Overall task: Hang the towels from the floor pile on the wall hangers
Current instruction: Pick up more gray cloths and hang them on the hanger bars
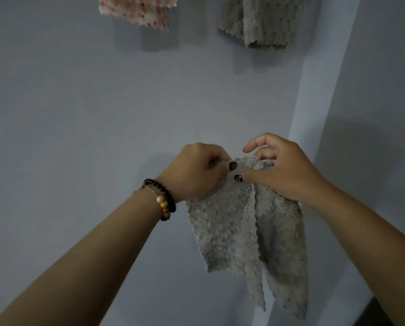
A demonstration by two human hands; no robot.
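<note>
Both forearms reach up from the 6 o'clock edge of the head view, the left one wearing a beaded bracelet (166,203) at the wrist. Left hand (196,171) and right hand (283,168) meet just right of centre, each pinching the top edge of a grey towel (243,231) between thumb and curled fingers, so neither is free. The right index finger sticks out loosely above the cloth.

That towel hangs from the two grips toward 5 o'clock, held up in front of the pale wall (79,102). No hanger shows near the hands, and the floor pile is out of frame.

Risk, as I judge it: the hold is only a fingertip pinch on a bunched edge, so shifting fingers to find a loop or fold could let one corner slip and drop the cloth. A hook set too near the edge could also let it slide off.

It looks thick and nubbly, a fluffy pile with wavy cut edges, draped in two soft uneven flaps.

At 12 o'clock a pink-spotted towel (138,9) and, to its right, a second grey towel (260,20) already hang on the wall, their tops cropped.
</note>
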